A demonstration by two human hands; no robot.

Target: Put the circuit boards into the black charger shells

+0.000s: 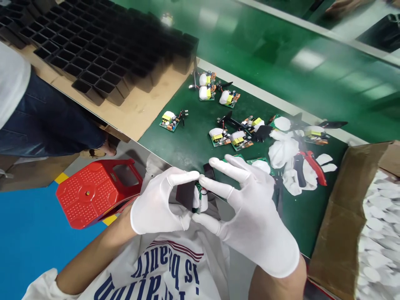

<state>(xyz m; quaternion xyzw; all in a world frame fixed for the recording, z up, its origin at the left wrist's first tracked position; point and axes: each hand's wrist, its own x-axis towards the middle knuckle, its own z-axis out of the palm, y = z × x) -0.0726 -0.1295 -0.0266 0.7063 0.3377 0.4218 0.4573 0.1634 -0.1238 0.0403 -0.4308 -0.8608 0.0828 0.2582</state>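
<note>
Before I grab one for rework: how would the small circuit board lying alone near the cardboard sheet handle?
The small circuit board probably lifts light and stiff. Its tall yellow and white parts likely make it rock if pushed. The black prongs jutting from one end look bendable, so gripping the edges seems safer.

White shirt, below the gloved hands: blue printed lettering, seen upside down, reads "is beauty"; further letters lower left are cut off and unreadable. Red stripes above the lettering. No other legible text.
</note>
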